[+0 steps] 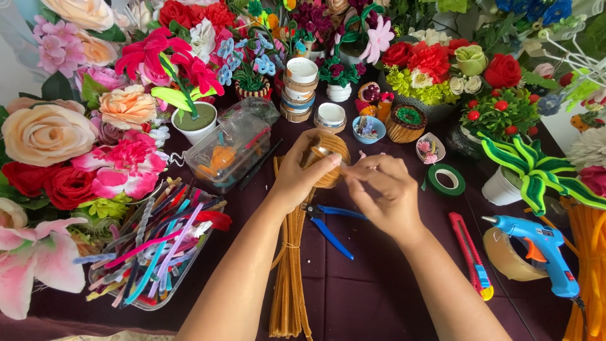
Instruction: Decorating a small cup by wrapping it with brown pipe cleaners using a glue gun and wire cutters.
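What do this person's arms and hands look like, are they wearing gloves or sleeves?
Both arms come up from the bottom edge and are bare as far as the picture shows: no sleeves, no gloves. The left hand and the right hand show no watch or bracelet at the wrists. No ring is visible on the fingers that show. The nails look short and unpainted.

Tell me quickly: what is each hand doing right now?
Left hand: closed around a brown coiled pot.
Right hand: fingers pinched at the pot's side; what they pinch cannot be told.
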